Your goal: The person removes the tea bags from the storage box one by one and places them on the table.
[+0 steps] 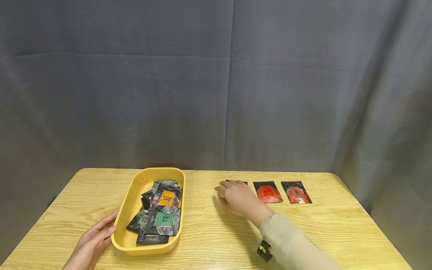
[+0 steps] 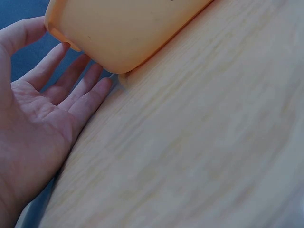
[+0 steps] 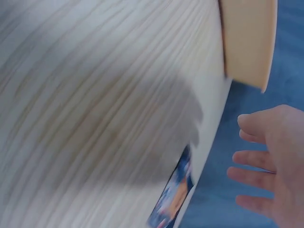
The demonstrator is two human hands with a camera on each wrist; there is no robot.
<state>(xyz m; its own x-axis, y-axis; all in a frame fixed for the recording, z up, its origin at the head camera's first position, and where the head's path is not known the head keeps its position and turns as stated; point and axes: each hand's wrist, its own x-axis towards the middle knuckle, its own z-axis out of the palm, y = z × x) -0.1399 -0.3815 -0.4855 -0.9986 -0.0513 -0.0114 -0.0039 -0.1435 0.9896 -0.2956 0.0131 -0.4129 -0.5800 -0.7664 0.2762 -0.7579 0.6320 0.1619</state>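
Observation:
My left hand (image 1: pixel 92 240) touches the near left side of a yellow plastic bin (image 1: pixel 148 250). In the left wrist view its fingers are mostly straight against the bin (image 2: pixel 128 33). Black sachets lie heaped inside, among them one with an orange label (image 1: pixel 167 198) and one with a green label (image 1: pixel 164 219). My right hand (image 1: pixel 239 198) hovers with relaxed fingers, holding nothing, over a dark sachet (image 1: pixel 241 183) that it mostly hides. The right wrist view shows that sachet (image 3: pixel 172 197) flat on the table, apart from the fingers.
Two sachets with red labels, a middle one (image 1: pixel 267 192) and a right one (image 1: pixel 297 192), lie in a row at the back right of the wooden table (image 1: pixel 202 232). A small black device (image 1: pixel 264 250) sits by the right wrist. A grey curtain (image 1: pixel 202 93) hangs behind.

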